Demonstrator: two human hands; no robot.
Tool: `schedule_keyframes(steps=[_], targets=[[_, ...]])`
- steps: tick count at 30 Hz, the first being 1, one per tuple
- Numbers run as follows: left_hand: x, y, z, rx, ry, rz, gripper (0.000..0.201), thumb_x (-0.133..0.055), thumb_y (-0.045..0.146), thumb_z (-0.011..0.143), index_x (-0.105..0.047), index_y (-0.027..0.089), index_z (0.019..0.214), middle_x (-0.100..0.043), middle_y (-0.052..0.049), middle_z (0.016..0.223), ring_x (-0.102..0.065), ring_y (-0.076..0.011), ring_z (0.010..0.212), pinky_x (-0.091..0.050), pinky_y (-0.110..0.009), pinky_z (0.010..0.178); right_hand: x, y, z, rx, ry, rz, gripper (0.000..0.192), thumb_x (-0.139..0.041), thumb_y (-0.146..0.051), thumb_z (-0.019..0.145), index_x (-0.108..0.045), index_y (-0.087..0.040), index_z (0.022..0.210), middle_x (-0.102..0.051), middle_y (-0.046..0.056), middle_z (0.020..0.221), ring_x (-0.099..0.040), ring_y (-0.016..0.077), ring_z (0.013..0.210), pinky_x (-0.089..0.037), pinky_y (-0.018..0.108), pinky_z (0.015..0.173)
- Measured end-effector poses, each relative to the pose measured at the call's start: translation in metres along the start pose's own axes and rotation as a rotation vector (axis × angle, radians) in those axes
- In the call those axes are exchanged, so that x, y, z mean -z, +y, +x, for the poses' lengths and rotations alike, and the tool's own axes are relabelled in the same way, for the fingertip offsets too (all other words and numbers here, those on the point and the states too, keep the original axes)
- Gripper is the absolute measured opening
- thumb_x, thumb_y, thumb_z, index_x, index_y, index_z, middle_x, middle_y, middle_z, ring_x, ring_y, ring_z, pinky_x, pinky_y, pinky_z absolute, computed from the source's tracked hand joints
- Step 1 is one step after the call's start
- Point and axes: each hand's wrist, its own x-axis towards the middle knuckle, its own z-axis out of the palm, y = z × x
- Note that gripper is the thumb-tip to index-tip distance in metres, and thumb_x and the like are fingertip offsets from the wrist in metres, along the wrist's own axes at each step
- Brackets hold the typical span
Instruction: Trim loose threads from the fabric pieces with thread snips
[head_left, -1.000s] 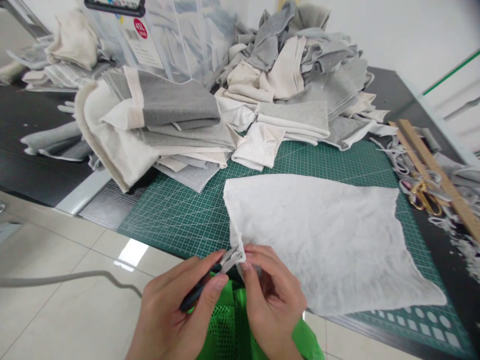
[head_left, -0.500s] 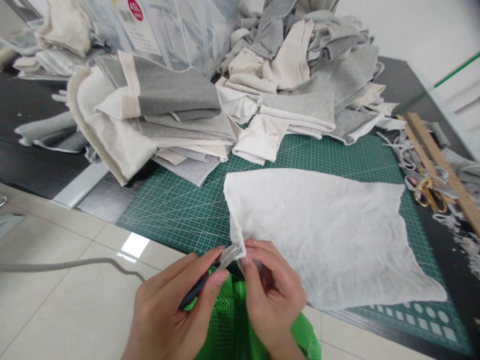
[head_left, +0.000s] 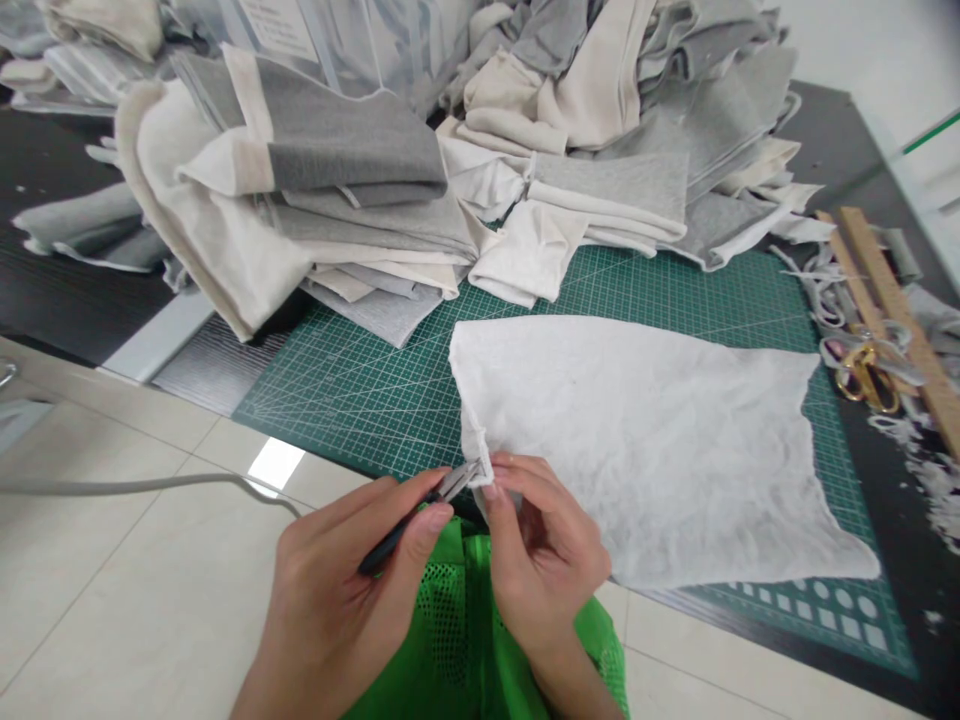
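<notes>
My left hand [head_left: 341, 580] is closed around small thread snips [head_left: 456, 483] with a dark handle and short metal blades. The blade tips meet the thick overlocked edge of a white cloth [head_left: 660, 450], right at its near left corner. That corner is pinched between the thumb and fingers of my right hand [head_left: 544, 560]. The rest of the cloth lies spread to the right, slightly wrinkled. Whether the blades are around a thread or only touching the edge, I cannot tell.
Under the cloth lies a green cutting mat [head_left: 360, 400]. Folded grey and cream fabric pieces [head_left: 360, 150] are piled behind it, before a clear plastic bin [head_left: 360, 45]. Gold-handled scissors [head_left: 870, 378], wooden rulers [head_left: 896, 300] and white scraps [head_left: 941, 490] lie at the right.
The view has tipped slightly, so the table things sit higher in the picture. Both hands keep their grips, with the snips still at the cloth's corner.
</notes>
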Motion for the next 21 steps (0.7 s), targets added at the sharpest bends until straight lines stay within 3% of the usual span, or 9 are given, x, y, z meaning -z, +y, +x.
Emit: schedule_keyframes(steps=[17, 21], targets=[[0.0006, -0.001, -0.0013, 0.077, 0.016, -0.075, 0.02, -0.069, 0.026, 0.09, -0.076, 0.032, 0.108, -0.079, 0.005, 0.095, -0.073, -0.0112, 0.073, -0.058, -0.019, 0.061, 0.0, -0.0013, 0.0005, -0.022, -0.001, 0.003, 0.035, -0.064, 0.001, 0.086, -0.075, -0.027, 0.103, -0.078, 0.001, 0.097, -0.073, 0.0184, 0.09, -0.061, 0.037, 0.081], [0.0032, 0.0015, -0.0027, 0.188, 0.139, -0.094, 0.017, -0.07, 0.031, 0.09, -0.078, 0.034, 0.105, -0.08, 0.005, 0.096, -0.075, -0.0134, 0.077, -0.062, -0.023, 0.068, -0.0003, -0.0011, 0.0011, -0.031, 0.007, 0.019, 0.032, -0.064, -0.001, 0.087, -0.075, -0.027, 0.102, -0.078, 0.003, 0.096, -0.073, 0.019, 0.089, -0.061, 0.037, 0.079]])
